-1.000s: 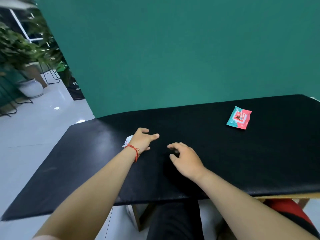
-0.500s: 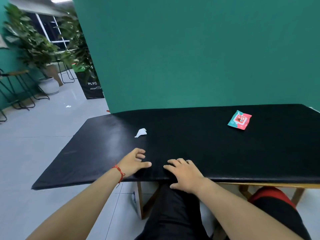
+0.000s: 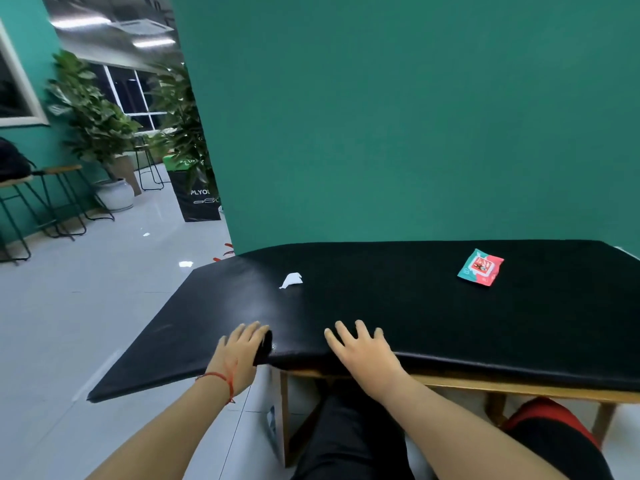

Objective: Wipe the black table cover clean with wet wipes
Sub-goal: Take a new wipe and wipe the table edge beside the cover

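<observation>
Where the black table cover (image 3: 415, 306) overhangs the left end of the wooden table (image 3: 519, 390), the left hand (image 3: 242, 351) grips its near edge, fingers pressed together, with a fold of cover raised beside them. Right hand (image 3: 363, 351): flat on the near edge, fingers spread. Crumpled white wet wipe (image 3: 291, 280): on the cover, beyond the left hand, apart from it. Wipes packet (image 3: 480, 267): far right on the cover.

A black leather-like table cover (image 3: 415, 306) shows a smooth, faintly shiny skin over a bare wooden table frame (image 3: 519, 389). On it lie a crumpled white cloth-like wipe (image 3: 291, 280) and a glossy teal-and-pink plastic packet (image 3: 480, 267). Polished grey floor tiles (image 3: 86, 306) gleam beside a matt green wall (image 3: 381, 133).
</observation>
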A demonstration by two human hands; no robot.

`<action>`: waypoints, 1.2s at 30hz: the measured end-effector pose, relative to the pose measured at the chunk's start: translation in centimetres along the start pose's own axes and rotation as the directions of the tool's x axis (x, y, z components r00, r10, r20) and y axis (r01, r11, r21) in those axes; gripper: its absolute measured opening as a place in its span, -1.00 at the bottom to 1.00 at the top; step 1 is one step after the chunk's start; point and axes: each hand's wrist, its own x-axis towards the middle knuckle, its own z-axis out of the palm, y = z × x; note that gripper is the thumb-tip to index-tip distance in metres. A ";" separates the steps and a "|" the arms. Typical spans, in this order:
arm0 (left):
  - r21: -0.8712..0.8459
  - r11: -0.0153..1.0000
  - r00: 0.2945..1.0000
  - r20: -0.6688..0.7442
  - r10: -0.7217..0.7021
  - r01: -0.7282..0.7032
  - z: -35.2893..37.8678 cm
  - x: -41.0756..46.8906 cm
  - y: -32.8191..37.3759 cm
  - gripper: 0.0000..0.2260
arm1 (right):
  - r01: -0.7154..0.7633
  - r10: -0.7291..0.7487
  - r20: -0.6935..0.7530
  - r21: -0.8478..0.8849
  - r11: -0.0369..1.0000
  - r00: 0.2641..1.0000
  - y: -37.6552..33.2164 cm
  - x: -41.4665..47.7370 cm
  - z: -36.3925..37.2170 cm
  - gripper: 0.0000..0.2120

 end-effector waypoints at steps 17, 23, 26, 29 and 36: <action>-0.029 0.990 0.990 0.005 -0.139 0.139 0.1 -1.2 0.0 -0.09 | -0.133 0.133 0.137 -0.009 0.991 0.982 5.4 -2.6 -2.6 -0.08; 0.022 0.995 0.995 0.016 -0.102 0.102 -1.9 -1.6 2.2 -0.12 | -0.181 0.180 0.148 -0.004 0.983 0.973 6.3 -4.4 -2.9 -0.16; 0.011 0.996 0.995 0.037 -0.089 0.088 -2.0 -1.1 3.8 -0.13 | -0.210 0.207 0.156 0.005 0.978 0.966 7.6 -5.1 -2.6 -0.16; -0.003 0.997 0.996 0.043 -0.073 0.073 -1.5 -0.7 5.5 -0.13 | -0.238 0.233 0.158 0.012 0.971 0.960 9.2 -5.7 -1.7 -0.16; 0.023 0.999 0.987 0.153 0.041 -0.045 -2.7 1.4 12.2 -0.10 | -0.338 0.304 0.252 0.101 0.936 0.919 14.5 -8.9 1.0 -0.18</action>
